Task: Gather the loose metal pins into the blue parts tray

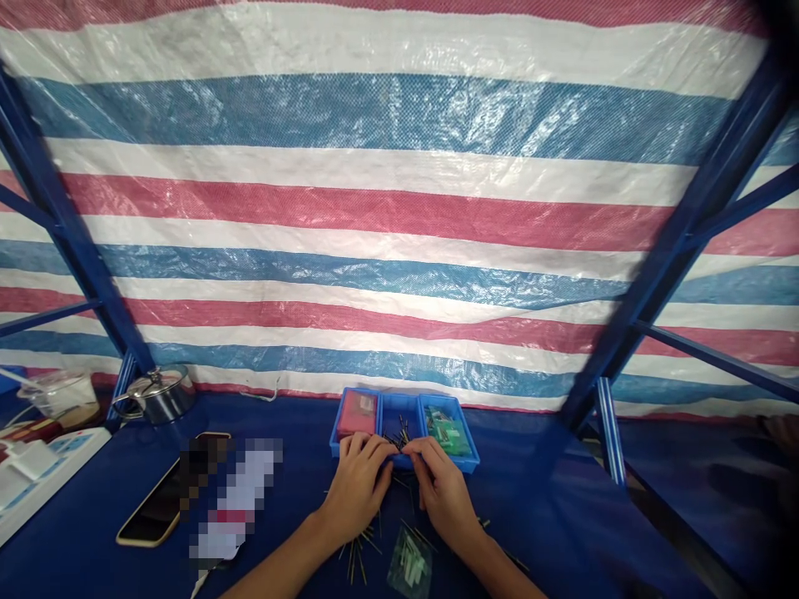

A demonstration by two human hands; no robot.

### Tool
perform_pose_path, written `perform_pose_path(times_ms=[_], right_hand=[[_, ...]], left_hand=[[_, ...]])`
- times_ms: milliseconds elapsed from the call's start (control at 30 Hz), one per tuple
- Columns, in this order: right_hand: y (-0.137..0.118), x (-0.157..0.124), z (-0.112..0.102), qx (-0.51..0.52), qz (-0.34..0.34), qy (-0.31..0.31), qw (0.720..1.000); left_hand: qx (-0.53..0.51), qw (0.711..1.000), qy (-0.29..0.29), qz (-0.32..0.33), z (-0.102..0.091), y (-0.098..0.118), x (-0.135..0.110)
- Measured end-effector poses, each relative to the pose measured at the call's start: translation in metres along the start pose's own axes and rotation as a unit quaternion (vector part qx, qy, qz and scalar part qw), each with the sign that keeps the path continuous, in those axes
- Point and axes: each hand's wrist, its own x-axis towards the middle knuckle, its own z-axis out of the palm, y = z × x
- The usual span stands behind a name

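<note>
My left hand [359, 482] and my right hand [440, 487] rest side by side on a blue cloth-covered table [549, 516], fingertips meeting at the front edge of a blue three-compartment tray [404, 424]. Both hands have their fingers curled in a pinch around small thin dark pins [398, 441] that lie in the tray's middle compartment. The left compartment holds a red flat piece [357, 412], the right one a green piece [446, 426]. More loose pins [359, 553] lie scattered on the cloth under my wrists, beside a small clear bag [410, 570] of white parts.
A phone [163, 499] lies face up at the left, next to a blurred-out item. A metal lidded pot [156, 395], a clear plastic container [59, 391] and a white device [34, 474] stand at far left. Blue steel frame posts [608, 433] and a striped tarp enclose the bench.
</note>
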Motion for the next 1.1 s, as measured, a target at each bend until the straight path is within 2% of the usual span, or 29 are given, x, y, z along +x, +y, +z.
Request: perform_pose_path(times_ms=[167,600,800,1100], right_hand=[[-0.004,0.004,-0.002,-0.06,-0.048,-0.001,0.997],[-0.003,0.003,-0.002,-0.065,-0.055,-0.011,0.996],[-0.009,-0.001,-0.003,-0.094,-0.061,0.021,0.993],[-0.004,-0.008,0.004,-0.239,-0.096,-0.095,0.962]], left_hand=[[-0.005,1.0,-0.009,-0.005,0.0,0.0,0.0],[-0.011,1.0,-0.007,0.0,0.002,-0.002,0.0],[-0.012,1.0,-0.009,-0.006,0.002,-0.003,-0.001],[-0.014,1.0,-0.001,-0.001,0.003,-0.003,-0.001]])
